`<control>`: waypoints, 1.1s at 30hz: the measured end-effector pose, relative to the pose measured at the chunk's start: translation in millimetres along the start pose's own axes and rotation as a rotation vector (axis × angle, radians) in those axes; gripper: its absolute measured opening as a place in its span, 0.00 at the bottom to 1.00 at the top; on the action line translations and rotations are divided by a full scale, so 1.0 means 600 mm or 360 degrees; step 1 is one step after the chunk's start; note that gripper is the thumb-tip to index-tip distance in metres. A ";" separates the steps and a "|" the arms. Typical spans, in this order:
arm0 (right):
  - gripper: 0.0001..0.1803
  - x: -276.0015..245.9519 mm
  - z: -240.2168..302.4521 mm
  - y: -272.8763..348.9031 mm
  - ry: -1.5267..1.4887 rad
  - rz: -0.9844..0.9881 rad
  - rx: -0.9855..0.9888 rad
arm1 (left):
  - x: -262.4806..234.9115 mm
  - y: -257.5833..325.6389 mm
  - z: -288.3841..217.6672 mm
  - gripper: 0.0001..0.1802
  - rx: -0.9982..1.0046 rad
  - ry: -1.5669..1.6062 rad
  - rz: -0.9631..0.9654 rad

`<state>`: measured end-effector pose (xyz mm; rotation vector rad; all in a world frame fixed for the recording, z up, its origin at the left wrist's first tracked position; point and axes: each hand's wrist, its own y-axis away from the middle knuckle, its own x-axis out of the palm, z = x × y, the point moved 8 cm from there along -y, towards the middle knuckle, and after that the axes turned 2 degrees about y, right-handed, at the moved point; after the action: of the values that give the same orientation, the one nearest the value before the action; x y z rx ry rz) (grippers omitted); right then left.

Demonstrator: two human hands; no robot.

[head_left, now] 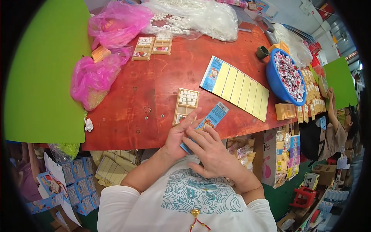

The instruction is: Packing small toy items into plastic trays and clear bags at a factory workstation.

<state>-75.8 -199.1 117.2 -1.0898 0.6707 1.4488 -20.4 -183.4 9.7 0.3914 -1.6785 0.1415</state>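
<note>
A narrow blue printed card point(217, 114) slants between my two hands near the front edge of the red table. My left hand point(177, 136) is closed on the card's lower left edge, its fingers pointing up. Across the card's lower part lie the bent fingers of my right hand point(206, 151), thumb held apart. Just beyond my left fingertips stands a tan plastic tray point(180, 110) with small white cubes in its top section and a strawberry picture in a lower one. What lies under my right fingers is hidden.
A sheet of yellow strips point(237, 91) lies right of the tray, before a blue basin point(271, 73) of small packets. Two filled trays point(143, 48), pink bags point(94, 75) and a clear bag point(216, 19) sit farther back. A person point(332, 127) is at far right.
</note>
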 end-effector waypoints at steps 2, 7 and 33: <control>0.36 0.004 0.010 0.001 -0.0025 0.0092 -0.0054 | 0.008 0.002 -0.001 0.32 -0.0030 0.0029 0.0037; 0.29 -0.037 -0.022 -0.006 0.0132 -0.0178 0.0052 | 0.009 -0.004 -0.002 0.33 -0.0065 0.0007 0.0124; 0.04 -0.012 -0.152 -0.024 -0.0222 -0.0346 0.0468 | -0.046 0.087 -0.160 0.25 0.0124 -0.1281 -0.0234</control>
<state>-40.2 -279.8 89.0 -0.7991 0.6225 1.1844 55.0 -99.6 4.1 0.6873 -2.4273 -0.0758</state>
